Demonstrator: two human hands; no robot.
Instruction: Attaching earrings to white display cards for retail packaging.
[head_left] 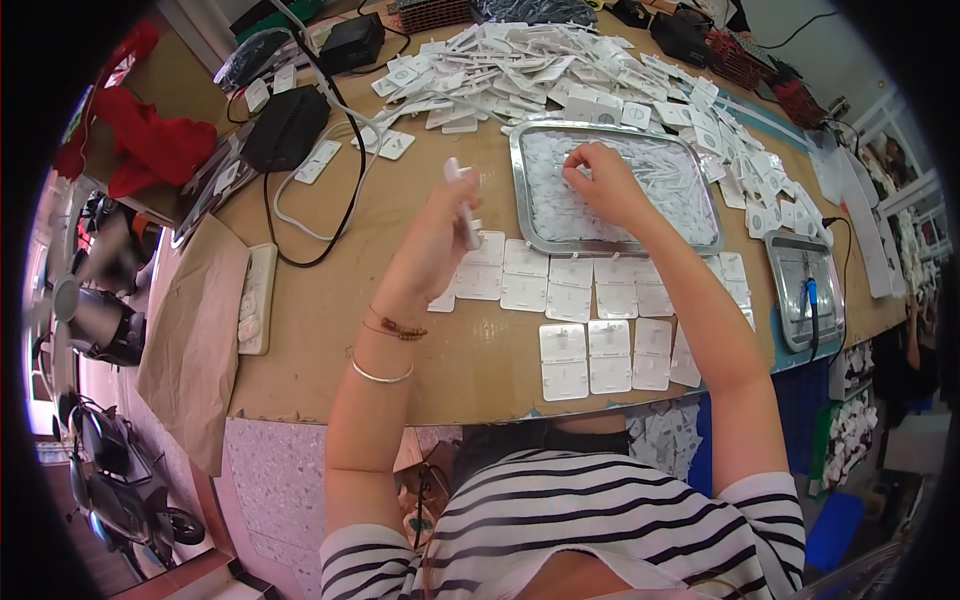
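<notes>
My left hand (440,228) is raised over the brown table, closed around a white plastic plate (463,210) seen edge-on. My right hand (606,184) is over a metal tray (522,205) heaped with small white plastic parts. Its thumb and fingertips are pinched together among them; what they hold, if anything, is too small to make out. Between me and the tray, flat white plastic plates (564,362) lie in two rough rows, several to a row. The nearest of these to my left hand lie just right of its wrist.
A large pile of white plates (510,70) covers the table's far side and runs down to the right. A smaller metal tray (785,290) holds a blue-tipped tool (811,300). At left are a black box (287,128) with cables, a power strip (257,300) and brown paper (195,340).
</notes>
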